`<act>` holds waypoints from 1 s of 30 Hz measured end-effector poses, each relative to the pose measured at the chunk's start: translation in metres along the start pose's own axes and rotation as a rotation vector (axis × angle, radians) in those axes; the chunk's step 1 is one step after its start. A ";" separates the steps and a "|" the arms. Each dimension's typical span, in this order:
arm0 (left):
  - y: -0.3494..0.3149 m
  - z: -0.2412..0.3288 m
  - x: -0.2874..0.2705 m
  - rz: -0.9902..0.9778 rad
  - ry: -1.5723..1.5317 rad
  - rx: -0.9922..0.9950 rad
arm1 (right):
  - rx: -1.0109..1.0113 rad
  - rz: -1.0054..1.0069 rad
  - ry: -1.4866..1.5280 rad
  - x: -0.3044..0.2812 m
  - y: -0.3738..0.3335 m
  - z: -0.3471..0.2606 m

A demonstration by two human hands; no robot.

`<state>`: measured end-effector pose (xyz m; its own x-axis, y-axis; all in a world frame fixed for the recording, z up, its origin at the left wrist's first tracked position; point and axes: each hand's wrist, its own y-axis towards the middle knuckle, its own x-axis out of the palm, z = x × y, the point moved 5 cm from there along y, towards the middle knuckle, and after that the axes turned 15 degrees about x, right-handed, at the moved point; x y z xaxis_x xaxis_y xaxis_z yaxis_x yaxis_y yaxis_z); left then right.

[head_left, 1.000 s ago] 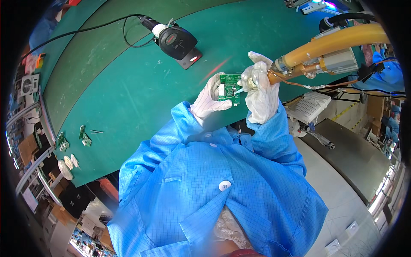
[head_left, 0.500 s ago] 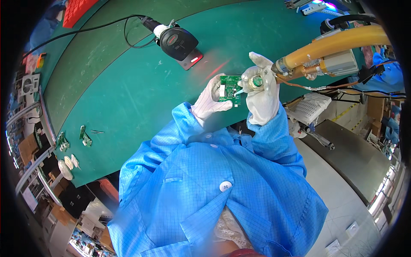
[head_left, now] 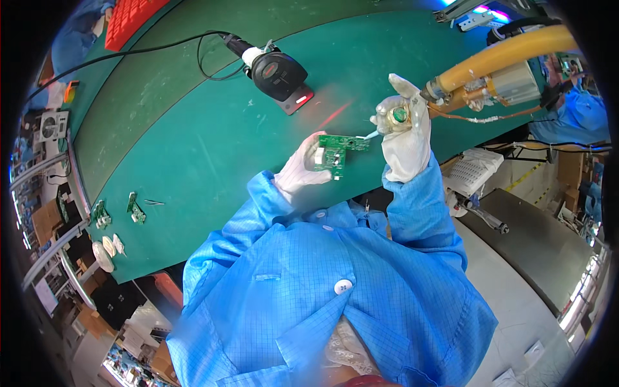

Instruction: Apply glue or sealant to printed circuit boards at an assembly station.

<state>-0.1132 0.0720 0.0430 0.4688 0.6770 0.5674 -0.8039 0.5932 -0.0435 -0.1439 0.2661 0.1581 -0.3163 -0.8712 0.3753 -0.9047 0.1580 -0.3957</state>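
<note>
My left hand, in a white glove, grips a green circuit board by its left edge, fingers and thumb on either side. White and dark parts sit on the board's upper face, and a narrow arm of it reaches right. In my gloved right hand is a small round-ended thing with a green centre. From between those fingers a thin pale tip points left at the end of the board's arm; whether it touches, or belongs to the round-ended thing, I cannot tell.
A black barcode scanner casts red light on the green mat. A thick yellow hose reaches in beside my right hand. Several small boards, tweezers and white pieces lie at left. A red tray stands far left.
My left hand has drawn the circuit board left and nearer to me, away from the right hand. The pale tip, previously over the board's middle, is now at its right arm. The view has shifted slightly.
</note>
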 end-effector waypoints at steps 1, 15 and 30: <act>-0.005 -0.002 -0.006 0.017 -0.049 -0.046 | -0.021 0.029 -0.056 0.002 0.000 -0.002; -0.027 0.052 0.009 -0.120 0.015 -0.109 | -0.085 0.205 -0.376 -0.031 0.047 -0.006; -0.015 0.060 0.036 -0.006 -0.402 -0.047 | -0.453 -0.232 -1.137 -0.007 -0.074 -0.025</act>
<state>-0.1065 0.0613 0.1134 0.2851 0.4544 0.8439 -0.7795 0.6223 -0.0718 -0.0816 0.2720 0.2053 0.0857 -0.7722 -0.6296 -0.9946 -0.1038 -0.0081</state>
